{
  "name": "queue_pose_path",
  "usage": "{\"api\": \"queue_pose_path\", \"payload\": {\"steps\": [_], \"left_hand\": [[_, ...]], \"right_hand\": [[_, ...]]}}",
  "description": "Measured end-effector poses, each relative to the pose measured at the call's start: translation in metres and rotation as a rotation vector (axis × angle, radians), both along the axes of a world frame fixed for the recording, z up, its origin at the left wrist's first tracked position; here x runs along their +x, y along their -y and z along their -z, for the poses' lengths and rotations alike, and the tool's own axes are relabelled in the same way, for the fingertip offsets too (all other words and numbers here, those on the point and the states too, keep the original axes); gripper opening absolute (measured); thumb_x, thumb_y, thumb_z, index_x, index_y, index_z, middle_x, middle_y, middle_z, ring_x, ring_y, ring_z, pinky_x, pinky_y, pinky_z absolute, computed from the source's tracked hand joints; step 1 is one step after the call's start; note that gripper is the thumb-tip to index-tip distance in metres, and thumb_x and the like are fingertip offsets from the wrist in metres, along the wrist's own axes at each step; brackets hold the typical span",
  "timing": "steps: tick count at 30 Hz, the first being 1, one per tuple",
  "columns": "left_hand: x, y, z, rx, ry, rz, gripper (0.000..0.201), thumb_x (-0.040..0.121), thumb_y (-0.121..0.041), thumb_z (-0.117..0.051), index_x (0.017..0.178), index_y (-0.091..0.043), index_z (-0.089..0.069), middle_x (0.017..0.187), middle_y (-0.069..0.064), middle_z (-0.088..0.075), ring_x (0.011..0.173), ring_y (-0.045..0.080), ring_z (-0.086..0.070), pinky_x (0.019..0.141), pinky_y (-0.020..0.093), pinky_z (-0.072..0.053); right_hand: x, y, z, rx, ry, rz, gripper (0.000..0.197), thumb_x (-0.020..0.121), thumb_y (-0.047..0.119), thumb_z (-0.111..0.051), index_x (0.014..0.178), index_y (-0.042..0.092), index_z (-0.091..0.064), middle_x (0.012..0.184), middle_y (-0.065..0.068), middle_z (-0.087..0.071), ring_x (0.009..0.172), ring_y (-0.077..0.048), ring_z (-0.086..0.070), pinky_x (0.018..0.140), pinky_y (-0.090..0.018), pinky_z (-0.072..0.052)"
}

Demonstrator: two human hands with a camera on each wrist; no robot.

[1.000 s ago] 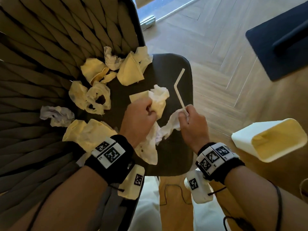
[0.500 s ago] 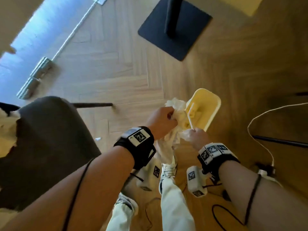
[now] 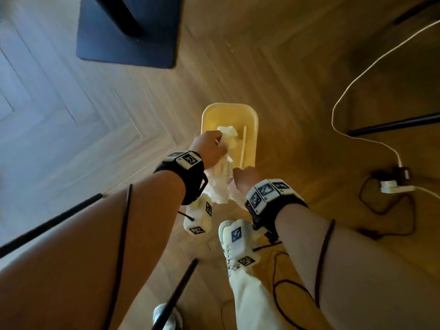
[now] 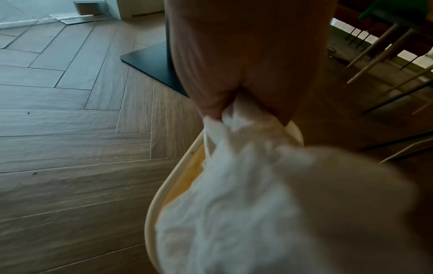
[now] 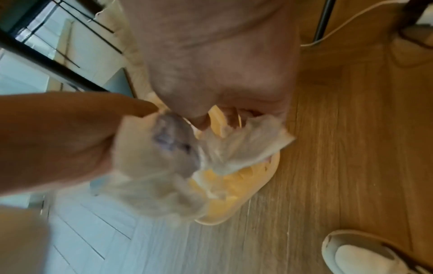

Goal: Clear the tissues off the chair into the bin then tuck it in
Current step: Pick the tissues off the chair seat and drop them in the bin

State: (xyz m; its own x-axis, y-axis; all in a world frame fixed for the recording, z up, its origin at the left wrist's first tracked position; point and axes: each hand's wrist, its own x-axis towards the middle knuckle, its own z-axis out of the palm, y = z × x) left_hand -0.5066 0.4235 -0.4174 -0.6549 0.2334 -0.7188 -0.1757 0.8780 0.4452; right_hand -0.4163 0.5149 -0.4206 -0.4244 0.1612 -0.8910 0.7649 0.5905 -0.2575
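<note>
The yellow bin [image 3: 229, 106] stands on the wood floor in front of me. My left hand [image 3: 209, 146] grips a bunch of white tissues [image 3: 220, 181] over the bin's near left rim; part of the bunch [image 3: 227, 134] pokes out past the fingers into the opening. In the left wrist view the tissues [image 4: 246, 194] hang from that hand [image 4: 225, 109] above the bin [image 4: 159, 200]. My right hand [image 3: 245, 177] pinches another tissue [image 5: 248, 148] at the near rim. A white straw [image 3: 243, 146] leans inside the bin, its near end at my right hand. The chair's seat is out of view.
A black table base [image 3: 128, 32] lies on the floor beyond the bin. A white cable [image 3: 352, 86] runs to a plug block [image 3: 390, 185] at the right, near a black bar [image 3: 392, 125]. Thin black rods [image 3: 47, 225] cross at lower left. My white shoe [image 3: 225, 234] is beside the bin.
I have turned from the chair to the bin. Both hands carried the tissues and the straw over it and came down to its near rim; the straw now stands inside.
</note>
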Motion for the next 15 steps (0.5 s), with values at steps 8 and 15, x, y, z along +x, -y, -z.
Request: {"api": "queue_pose_path", "payload": {"steps": [8, 15], "left_hand": [[0.001, -0.011, 0.016, 0.034, 0.15, 0.009, 0.049, 0.094, -0.028, -0.054, 0.14, -0.019, -0.041, 0.142, 0.011, -0.047, 0.127, 0.028, -0.048, 0.102, 0.034, -0.039], [0.025, 0.016, -0.041, 0.06, 0.08, -0.003, 0.024, 0.091, -0.026, -0.053, 0.111, -0.017, -0.064, 0.113, 0.005, -0.066, 0.1, 0.024, -0.061, 0.088, 0.035, -0.049]], "right_hand": [[-0.008, -0.007, -0.005, 0.058, -0.016, -0.134, 0.041, 0.1, 0.005, -0.024, 0.139, -0.001, -0.034, 0.144, -0.022, -0.036, 0.132, -0.035, -0.037, 0.102, -0.037, -0.035], [0.013, 0.005, -0.034, -0.062, -0.042, 0.016, 0.034, 0.095, 0.02, -0.039, 0.117, -0.002, -0.055, 0.123, -0.022, -0.059, 0.113, -0.034, -0.056, 0.085, -0.034, -0.043]]}}
